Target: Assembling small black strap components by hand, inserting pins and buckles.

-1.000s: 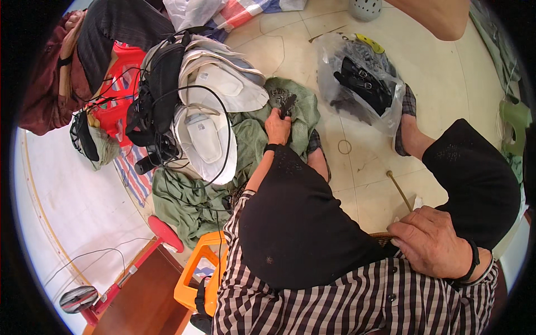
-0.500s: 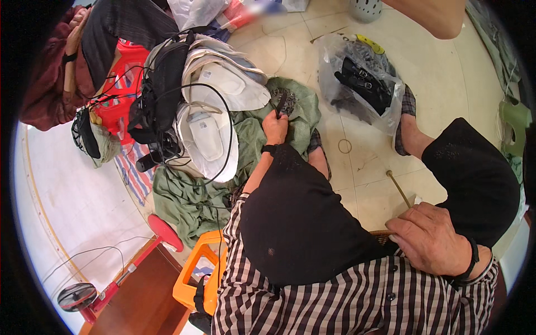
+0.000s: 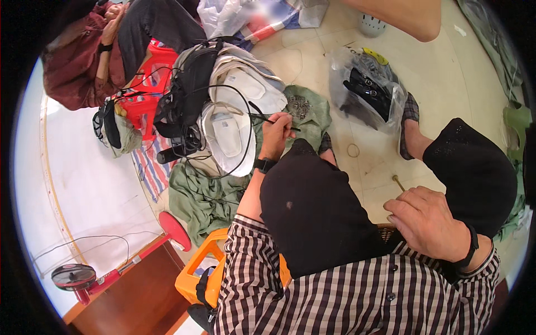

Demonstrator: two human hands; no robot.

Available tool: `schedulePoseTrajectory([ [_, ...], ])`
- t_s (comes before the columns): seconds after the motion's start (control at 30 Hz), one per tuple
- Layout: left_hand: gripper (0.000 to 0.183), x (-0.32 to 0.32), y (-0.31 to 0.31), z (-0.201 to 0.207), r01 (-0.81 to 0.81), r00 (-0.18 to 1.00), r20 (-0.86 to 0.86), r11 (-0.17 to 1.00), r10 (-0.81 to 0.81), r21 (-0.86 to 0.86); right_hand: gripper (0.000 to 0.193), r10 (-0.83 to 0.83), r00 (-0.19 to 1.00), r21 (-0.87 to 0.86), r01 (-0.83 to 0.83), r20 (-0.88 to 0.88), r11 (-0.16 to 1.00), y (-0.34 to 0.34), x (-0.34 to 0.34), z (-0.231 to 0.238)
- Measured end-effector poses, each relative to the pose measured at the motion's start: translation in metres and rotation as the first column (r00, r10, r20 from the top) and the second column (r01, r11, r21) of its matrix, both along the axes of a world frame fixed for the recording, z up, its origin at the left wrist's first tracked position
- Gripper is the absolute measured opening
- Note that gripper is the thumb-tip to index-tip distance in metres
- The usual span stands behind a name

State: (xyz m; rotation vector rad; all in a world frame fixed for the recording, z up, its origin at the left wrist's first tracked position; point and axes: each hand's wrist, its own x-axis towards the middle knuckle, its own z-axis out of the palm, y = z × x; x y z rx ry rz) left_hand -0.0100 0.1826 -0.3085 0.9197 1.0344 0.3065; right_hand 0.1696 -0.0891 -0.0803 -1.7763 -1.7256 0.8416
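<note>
My left hand [image 3: 277, 134] is closed on a narrow black strap [image 3: 289, 128] beside my left knee. Beyond it, a heap of small dark metal pieces, perhaps buckles, [image 3: 300, 106] lies on a green cloth [image 3: 318, 120]. Above my right thigh, my right hand [image 3: 427, 220] grips a thin brass-coloured rod [image 3: 398, 183]; its small round tip sticks out past the fingers, and the rest is hidden by the hand. A clear plastic bag [image 3: 393, 89] with black buckled straps [image 3: 368, 92] lies on the floor ahead.
White shoe-shaped pieces [image 3: 229, 137] and a black bag [image 3: 190, 78] with cables are piled at left. Nearby stand a red stool [image 3: 156, 67], an orange stool [image 3: 195, 279] and a red stand [image 3: 151, 251]. Another person [image 3: 78, 72] sits far left; a bare limb [image 3: 402, 17] crosses the top.
My left hand has turned, so the strap now lies across it instead of pointing away. Less of the rod shows beyond my right hand. The view has shifted slightly left.
</note>
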Motion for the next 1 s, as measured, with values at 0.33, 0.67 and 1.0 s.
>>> schedulePoseTrajectory([
  [0.33,0.006,-0.007,0.023,0.173,0.133,0.969,0.188,0.979,-0.161,0.151,0.015,-0.107,0.991,0.114,0.115,-0.075,0.987,0.008,-0.003,0.01],
  [0.67,0.005,0.037,-0.072,0.339,0.41,0.858,0.291,0.906,-0.423,0.108,0.015,-0.273,0.583,0.014,0.439,-0.765,0.899,0.003,-0.002,0.028],
  [1.0,0.006,0.083,-0.167,0.319,0.501,0.789,0.514,0.836,-0.337,-0.222,0.027,0.011,0.531,0.33,0.51,-0.847,0.795,-0.026,0.018,0.048],
])
